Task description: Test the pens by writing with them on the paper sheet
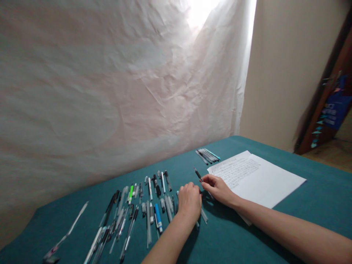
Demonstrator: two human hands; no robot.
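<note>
My right hand is closed around a dark pen, whose tip points up and away from me. It rests on the teal table at the left edge of white written sheets of paper. My left hand is curled shut right beside it, fingertips touching near the pen's lower end; what it grips is hidden. Both hands meet just right of a row of several pens.
Several more pens and markers lie spread over the table's left half, down to a long white one at far left. A small bundle of pens lies behind the paper. A crumpled white sheet hangs behind the table. A doorway shows at right.
</note>
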